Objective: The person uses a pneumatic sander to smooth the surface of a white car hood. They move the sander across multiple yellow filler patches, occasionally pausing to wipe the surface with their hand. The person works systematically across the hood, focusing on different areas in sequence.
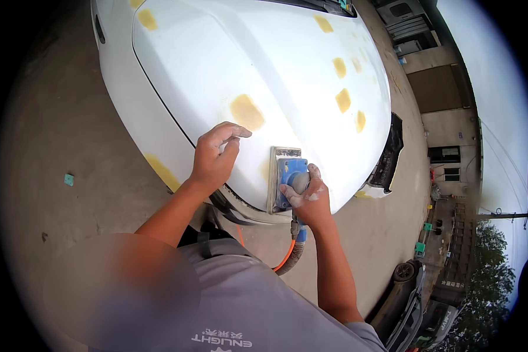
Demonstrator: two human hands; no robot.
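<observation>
My right hand [312,199], dusted with white powder, is wrapped round the grey knob of a blue sander [286,170]. The sander's rectangular pad lies on the near edge of a white car hood [217,70]. An orange air line [287,256] and a ribbed grey hose [293,260] run down from the sander beside my right forearm. My left hand [215,154] is over the hood, left of the sander, with fingers loosely bent, a gap between thumb and forefinger, and nothing visible in it. Just beyond its fingertips is a yellowish filler patch [247,112].
More yellow patches [342,101] dot the hood and fender. A dark car part, possibly a bumper [388,154], lies on the concrete floor [70,129] past the car's right side. Parked cars [408,311] and a building [446,126] stand to the right.
</observation>
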